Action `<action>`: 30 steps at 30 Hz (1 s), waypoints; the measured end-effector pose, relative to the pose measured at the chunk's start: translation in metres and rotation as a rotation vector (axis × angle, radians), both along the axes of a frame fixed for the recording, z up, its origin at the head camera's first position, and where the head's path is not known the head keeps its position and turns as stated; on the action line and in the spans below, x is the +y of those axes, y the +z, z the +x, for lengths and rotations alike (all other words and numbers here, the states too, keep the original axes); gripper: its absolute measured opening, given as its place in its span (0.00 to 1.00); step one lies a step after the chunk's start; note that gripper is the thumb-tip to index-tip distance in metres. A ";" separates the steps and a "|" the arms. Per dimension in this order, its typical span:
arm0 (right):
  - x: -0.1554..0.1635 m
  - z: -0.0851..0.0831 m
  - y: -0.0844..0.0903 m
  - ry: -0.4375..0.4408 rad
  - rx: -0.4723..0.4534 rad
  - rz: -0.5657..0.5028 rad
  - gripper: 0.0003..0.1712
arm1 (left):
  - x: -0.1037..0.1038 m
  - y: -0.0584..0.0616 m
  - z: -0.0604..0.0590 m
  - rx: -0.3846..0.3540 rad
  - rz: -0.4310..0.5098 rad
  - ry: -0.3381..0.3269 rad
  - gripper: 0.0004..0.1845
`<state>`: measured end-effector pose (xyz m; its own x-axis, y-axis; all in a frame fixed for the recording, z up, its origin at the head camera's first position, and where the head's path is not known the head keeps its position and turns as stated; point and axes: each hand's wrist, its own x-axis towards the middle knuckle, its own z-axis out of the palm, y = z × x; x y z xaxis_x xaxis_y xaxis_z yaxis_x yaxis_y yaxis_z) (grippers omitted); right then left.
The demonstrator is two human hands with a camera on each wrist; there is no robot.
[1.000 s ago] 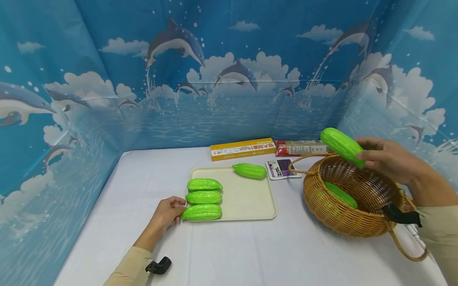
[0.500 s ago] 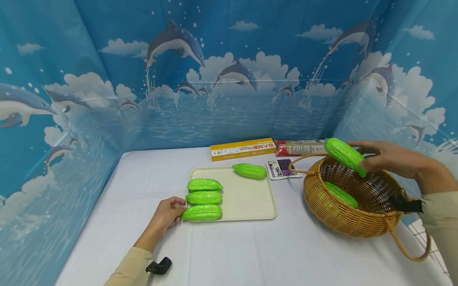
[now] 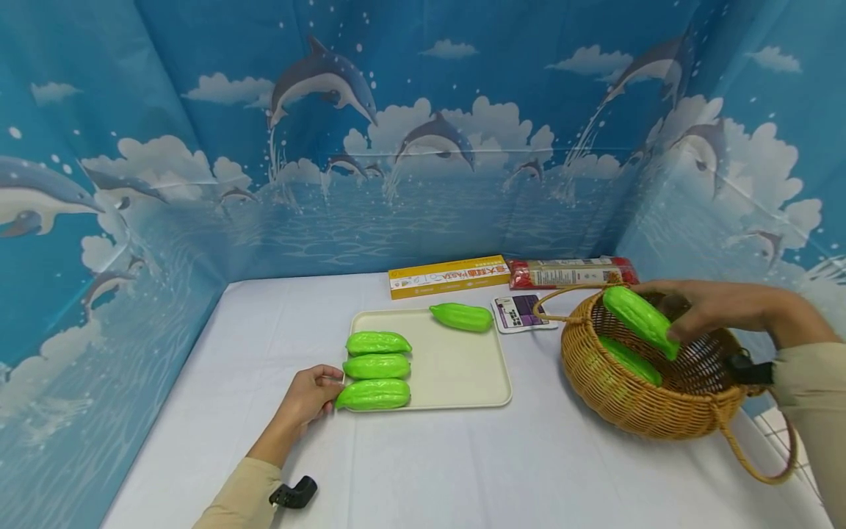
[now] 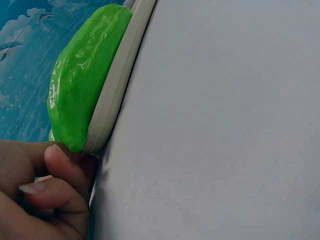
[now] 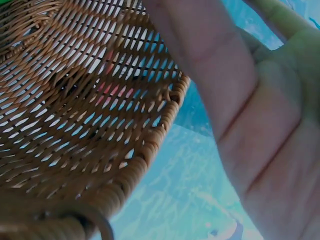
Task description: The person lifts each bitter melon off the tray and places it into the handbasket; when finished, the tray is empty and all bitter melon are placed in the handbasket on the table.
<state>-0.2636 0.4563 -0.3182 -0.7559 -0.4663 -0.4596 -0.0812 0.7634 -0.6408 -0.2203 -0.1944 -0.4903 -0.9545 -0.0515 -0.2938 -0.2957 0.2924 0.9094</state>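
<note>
Basket [image 3: 634,404] holds one gourd [image 3: 631,360]; tray [image 3: 463,367] carries four.

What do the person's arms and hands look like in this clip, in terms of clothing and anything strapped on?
Both arms wear long beige sleeves that end at the wrists. The left hand and right hand are bare, without gloves or rings that can be made out. A small black device sits on the left sleeve, and a black strap shows at the right wrist.

Glossy green gourd [image 3: 640,320], tilted, seemingly just inside wicker basket [image 3: 634,408].
</note>
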 end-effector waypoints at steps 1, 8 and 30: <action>-0.002 -0.001 0.000 0.009 -0.007 0.012 0.54 | 0.000 0.000 0.000 -0.002 0.002 -0.001 0.12; -0.021 -0.010 -0.010 -0.041 -0.209 0.033 0.61 | -0.001 0.001 -0.002 -0.009 -0.021 0.012 0.11; -0.037 -0.014 -0.035 -0.121 -0.387 0.018 0.56 | -0.001 -0.002 -0.004 -0.010 -0.022 0.003 0.11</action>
<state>-0.2779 0.4192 -0.3527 -0.5741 -0.3742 -0.7283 0.2547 0.7637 -0.5932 -0.2243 -0.1958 -0.4924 -0.9513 -0.0606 -0.3023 -0.3058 0.3119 0.8996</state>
